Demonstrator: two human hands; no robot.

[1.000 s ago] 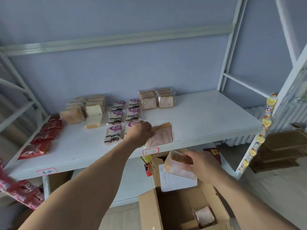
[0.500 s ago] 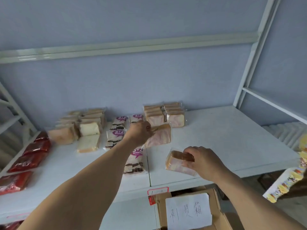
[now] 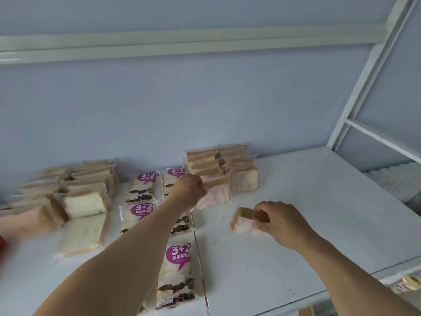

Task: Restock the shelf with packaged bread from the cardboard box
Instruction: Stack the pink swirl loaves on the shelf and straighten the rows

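The fingertips of the left hand [image 3: 189, 190] are hidden behind its knuckles where the marbled bread pack [image 3: 215, 195] is gripped. The lower part of the second marbled pack [image 3: 245, 221] is covered by the right hand [image 3: 279, 222]. Several purple-labelled packs [image 3: 177, 277] are crossed and partly concealed by the left forearm. The pale bread packs [image 3: 82, 201] at far left are blurred. A red item [image 3: 2, 246] is cut off by the left edge. The small print on the labels cannot be read.
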